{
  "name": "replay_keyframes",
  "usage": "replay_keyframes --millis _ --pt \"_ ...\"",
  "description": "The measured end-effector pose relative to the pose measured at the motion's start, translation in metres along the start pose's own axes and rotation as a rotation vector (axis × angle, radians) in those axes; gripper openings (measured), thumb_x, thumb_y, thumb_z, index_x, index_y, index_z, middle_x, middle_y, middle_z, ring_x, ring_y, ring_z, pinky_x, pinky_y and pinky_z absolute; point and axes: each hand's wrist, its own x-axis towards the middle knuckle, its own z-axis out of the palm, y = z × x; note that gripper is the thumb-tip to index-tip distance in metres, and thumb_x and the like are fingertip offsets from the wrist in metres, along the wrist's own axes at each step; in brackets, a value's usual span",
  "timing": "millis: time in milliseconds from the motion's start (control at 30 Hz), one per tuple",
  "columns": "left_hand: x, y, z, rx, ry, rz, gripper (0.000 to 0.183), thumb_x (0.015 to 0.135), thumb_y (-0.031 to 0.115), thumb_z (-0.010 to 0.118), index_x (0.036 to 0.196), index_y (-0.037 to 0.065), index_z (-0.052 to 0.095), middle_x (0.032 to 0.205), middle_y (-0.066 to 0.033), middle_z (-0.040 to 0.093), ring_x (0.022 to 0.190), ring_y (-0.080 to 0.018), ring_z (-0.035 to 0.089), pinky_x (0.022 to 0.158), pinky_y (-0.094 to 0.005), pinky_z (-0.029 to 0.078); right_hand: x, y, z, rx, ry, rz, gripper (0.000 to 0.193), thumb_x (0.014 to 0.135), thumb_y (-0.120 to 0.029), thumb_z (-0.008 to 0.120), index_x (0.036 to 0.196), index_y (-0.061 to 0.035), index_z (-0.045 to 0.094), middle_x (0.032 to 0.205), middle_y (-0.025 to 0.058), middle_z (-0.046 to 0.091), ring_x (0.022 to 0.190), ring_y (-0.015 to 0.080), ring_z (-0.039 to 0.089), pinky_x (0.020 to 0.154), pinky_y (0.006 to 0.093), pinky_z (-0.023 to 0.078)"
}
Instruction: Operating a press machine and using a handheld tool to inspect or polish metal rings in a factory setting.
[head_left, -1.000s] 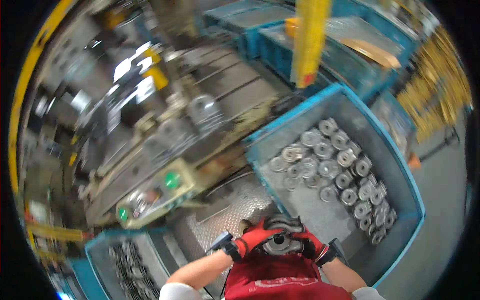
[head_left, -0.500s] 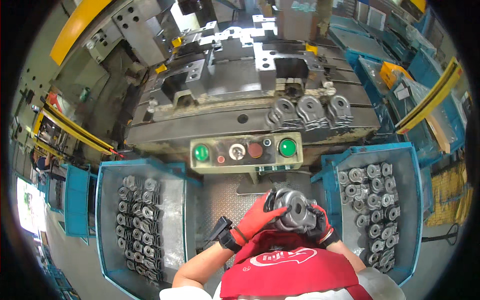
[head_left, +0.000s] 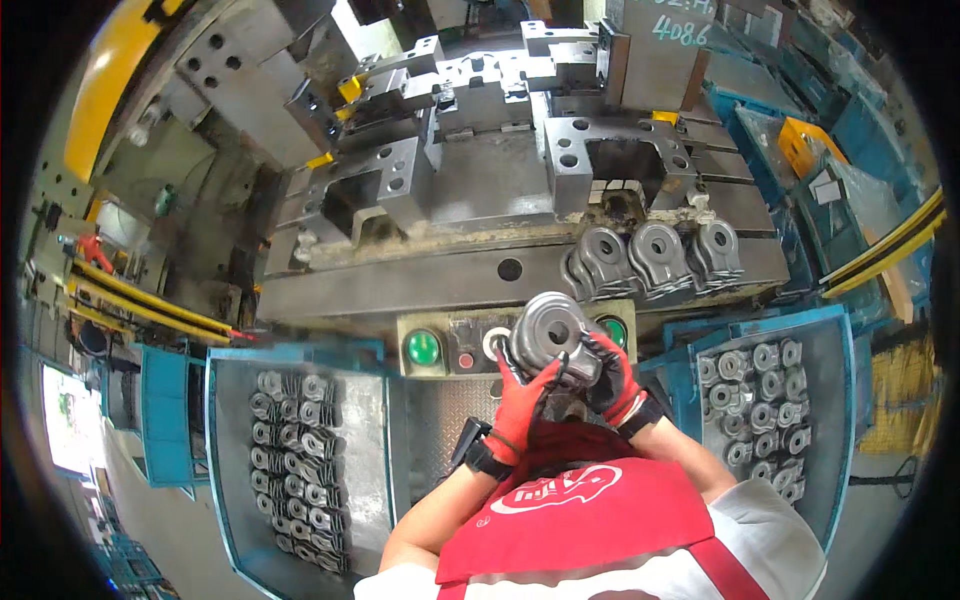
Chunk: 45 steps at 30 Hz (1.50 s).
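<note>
A grey stamped metal part (head_left: pixel 550 332), round with a hole in its middle, is held up in front of my chest. My left hand (head_left: pixel 525 400), in a red and black glove, grips its lower left side. On its right side my right hand (head_left: pixel 610 378), gloved the same way, has its fingers closed round the edge. It may be a stack of several such parts; I cannot tell. Behind it, the control box (head_left: pixel 440 355) with green buttons is partly covered. Further back, three piles of like metal parts (head_left: pixel 658 258) lie on the press bed's front edge.
A blue-rimmed bin (head_left: pixel 215 440) on the left holds rows of stacked metal parts. Another blue bin (head_left: pixel 845 400) on the right holds more. Ahead is the press die (head_left: pixel 490 170) with raised steel blocks. Yellow bars (head_left: pixel 890 245) flank the press on both sides.
Both hands have lifted the metal part forward, up and slightly left, so it now overlaps the control box. The whole view has shifted, with the press sitting lower and further right.
</note>
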Motion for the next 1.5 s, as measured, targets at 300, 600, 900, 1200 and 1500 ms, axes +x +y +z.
replay_keyframes --millis 300,600,900,1200,1500 --pt "0.128 0.025 -0.04 0.068 -0.082 -0.152 0.037 0.081 0.012 0.059 0.115 0.007 0.044 0.106 -0.0081 0.054 0.088 -0.016 0.056 0.074 -0.0284 0.048 0.084 0.013 0.038 -0.69 0.011 -0.39 0.032 0.087 -0.024 0.044 0.11 -0.0022 0.05 0.102 0.0122 0.057 0.093 0.0238 0.057 0.084 0.0339 0.047" --pt "0.222 0.007 -0.081 0.206 -0.314 -0.323 0.03 0.084 0.015 0.054 0.111 0.003 0.047 0.104 -0.0078 0.056 0.088 -0.0159 0.055 0.074 -0.0274 0.046 0.135 0.032 0.019 -1.409 0.297 -0.677 0.029 0.076 -0.01 0.053 0.104 -0.0044 0.054 0.1 0.0116 0.058 0.088 0.0256 0.057 0.078 0.0336 0.045" --pt "0.244 0.0 -0.055 0.83 -0.329 0.037 0.063 0.078 0.015 0.057 0.127 -0.004 0.022 0.116 -0.0148 0.049 0.107 -0.0213 0.046 0.091 -0.0303 0.036 0.093 -0.019 0.039 -0.657 0.489 -0.275 0.036 0.077 -0.016 0.061 0.108 -0.0021 0.051 0.095 0.0043 0.056 0.089 0.0129 0.052 0.073 0.0246 0.044" --pt "0.216 0.013 -0.061 0.138 -0.616 -0.35 0.054 0.087 0.037 0.046 0.127 0.003 0.036 0.119 -0.0077 0.047 0.104 -0.0166 0.046 0.089 -0.0291 0.037 0.107 -0.004 0.092 -1.999 0.737 -0.568 0.066 0.059 -0.041 0.067 0.104 0.0048 0.049 0.098 0.0243 0.052 0.091 0.0375 0.049 0.08 0.0441 0.039" --pt "0.197 0.039 -0.05 -0.17 -1.012 -0.46 0.049 0.093 0.033 0.026 0.137 0.012 0.015 0.135 -0.0079 0.03 0.121 -0.0237 0.033 0.101 -0.0384 0.028 0.168 0.043 0.048 -2.484 1.014 -0.49 0.079 0.057 -0.033 0.062 0.127 -0.0109 0.034 0.109 0.0266 0.046 0.099 0.0394 0.046 0.074 0.0507 0.038"
